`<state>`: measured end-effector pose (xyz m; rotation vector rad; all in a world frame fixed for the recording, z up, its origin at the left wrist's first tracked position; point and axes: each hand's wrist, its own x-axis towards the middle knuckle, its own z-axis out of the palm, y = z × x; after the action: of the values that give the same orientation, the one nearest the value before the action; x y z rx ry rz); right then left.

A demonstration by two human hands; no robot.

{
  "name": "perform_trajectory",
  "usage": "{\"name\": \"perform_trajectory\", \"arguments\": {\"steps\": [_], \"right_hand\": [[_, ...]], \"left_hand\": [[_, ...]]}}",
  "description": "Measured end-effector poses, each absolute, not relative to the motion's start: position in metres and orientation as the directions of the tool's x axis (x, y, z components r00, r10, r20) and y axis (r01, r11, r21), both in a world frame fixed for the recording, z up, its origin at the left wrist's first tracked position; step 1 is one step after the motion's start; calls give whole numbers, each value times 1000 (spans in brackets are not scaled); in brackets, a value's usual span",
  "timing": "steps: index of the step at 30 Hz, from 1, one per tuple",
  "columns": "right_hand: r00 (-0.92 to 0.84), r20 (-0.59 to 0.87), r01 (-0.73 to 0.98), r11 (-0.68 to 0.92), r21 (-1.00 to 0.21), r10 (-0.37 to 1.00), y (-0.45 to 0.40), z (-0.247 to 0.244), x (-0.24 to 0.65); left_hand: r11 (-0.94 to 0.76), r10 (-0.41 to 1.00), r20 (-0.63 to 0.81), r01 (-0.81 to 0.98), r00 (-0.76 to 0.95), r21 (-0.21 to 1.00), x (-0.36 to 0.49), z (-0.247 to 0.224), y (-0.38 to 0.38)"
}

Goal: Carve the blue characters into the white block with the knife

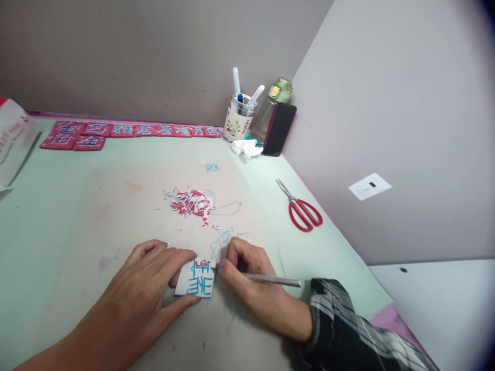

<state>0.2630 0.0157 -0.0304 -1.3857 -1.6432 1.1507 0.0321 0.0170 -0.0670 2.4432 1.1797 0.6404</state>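
A small white square tile (193,286) lies on the board, marked with blue strokes like a written character; a few strokes at its upper edge show red. My left hand (154,281) pinches the tile between thumb and fingers at its near and far edges. In my right hand (251,273) is a slim silver craft knife (276,280), held like a pen. Its dark tip meets the tile at the upper right edge. Beyond my hands is a heap of red and white shavings (193,202).
Red pieces with pale characters (143,130) line the back edge. Red-handled scissors (303,212) lie at right. A jar of markers (236,121), a green-lidded bottle (266,113), a phone (279,129) and crumpled tissue (246,148) stand in the corner. A white bag (15,141) is at left.
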Motion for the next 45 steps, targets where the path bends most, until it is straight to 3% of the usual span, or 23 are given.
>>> {"name": "perform_trajectory", "arguments": {"steps": [9,25,31,45], "right_hand": [[-208,-85,382,1,-924,974,15,-25,263],[-173,-81,384,-9,-923,982,16,-30,264],[-167,-77,384,-7,-923,983,17,-30,266],[-209,-86,430,13,-903,974,13,-24,267]], "left_hand": [[-627,777,303,633,552,453,37,-68,15],[-599,799,294,660,524,453,37,-70,13],[-571,814,218,671,539,473,37,-70,5],[-573,817,266,667,512,476,38,-72,5]]}}
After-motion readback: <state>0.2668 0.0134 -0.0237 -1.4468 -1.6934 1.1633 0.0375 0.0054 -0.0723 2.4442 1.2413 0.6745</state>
